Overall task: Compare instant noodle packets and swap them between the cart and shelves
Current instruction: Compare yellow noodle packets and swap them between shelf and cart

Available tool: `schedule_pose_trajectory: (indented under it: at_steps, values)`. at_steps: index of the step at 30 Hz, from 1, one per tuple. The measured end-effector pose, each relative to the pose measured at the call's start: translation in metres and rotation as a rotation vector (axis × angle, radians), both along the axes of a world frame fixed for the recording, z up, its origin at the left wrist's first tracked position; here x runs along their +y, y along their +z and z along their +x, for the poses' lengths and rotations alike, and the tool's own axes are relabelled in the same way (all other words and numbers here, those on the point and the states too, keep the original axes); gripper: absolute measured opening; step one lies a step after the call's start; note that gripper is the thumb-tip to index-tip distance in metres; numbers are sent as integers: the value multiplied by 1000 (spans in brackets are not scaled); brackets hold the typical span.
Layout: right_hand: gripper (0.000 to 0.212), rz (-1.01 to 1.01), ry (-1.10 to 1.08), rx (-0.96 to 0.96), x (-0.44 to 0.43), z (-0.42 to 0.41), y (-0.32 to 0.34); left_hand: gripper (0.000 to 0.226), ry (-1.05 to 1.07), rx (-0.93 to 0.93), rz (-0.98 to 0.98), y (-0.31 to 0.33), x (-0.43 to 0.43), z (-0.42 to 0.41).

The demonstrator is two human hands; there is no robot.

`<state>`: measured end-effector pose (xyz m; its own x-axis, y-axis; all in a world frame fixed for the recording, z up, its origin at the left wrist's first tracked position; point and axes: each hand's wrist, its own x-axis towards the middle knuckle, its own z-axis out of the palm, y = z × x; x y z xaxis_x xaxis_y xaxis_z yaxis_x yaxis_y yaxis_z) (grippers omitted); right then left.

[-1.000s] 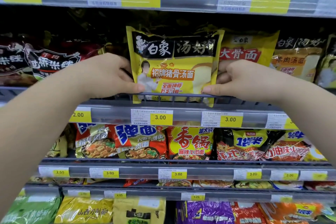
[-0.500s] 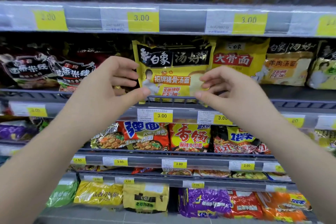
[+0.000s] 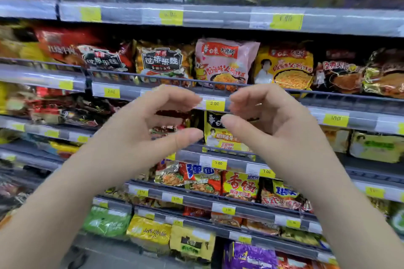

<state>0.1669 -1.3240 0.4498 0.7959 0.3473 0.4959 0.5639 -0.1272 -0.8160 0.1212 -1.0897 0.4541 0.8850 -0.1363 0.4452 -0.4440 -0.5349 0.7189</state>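
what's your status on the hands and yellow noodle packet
Left hand and right hand both empty, loosely curved. Yellow noodle packet stands behind shelf rail. Right hand partly covers it.

Open air before the shelves (image 3: 218, 17), wire rail (image 3: 188, 81) fronting tightly packed noodle packets (image 3: 225, 61)

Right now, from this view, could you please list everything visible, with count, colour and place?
shelves: several tiers, grey, across the view
price tags: many, yellow, on shelf rails
pink packet: one, pink, upper middle shelf
yellow-and-black packet: one, shelf behind the hands
green packet: at least one, green, lower left
purple packet: one, purple, bottom
other packets: many, mixed colours, all shelves
left hand: one, empty, fingers loosely curled
right hand: one, empty, fingers loosely curled
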Motion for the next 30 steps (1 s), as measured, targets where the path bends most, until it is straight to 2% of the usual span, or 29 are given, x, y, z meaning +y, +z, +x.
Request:
schedule_pose_trajectory:
  at_steps: [6,10,17,30]
  values:
    - [26,5,83,-2,14,-51,25,43,7,-122,-44,27,5,-60]
    - [36,10,118,17,24,-66,20,45,35,-124,-71,17,11,-85]
    - [38,-25,300,34,66,-67,11,41,194,-135,-167,-3,57,-135]
    - [36,-106,593,80,258,-100,-9,49,454,-203,-343,-45,201,-222]
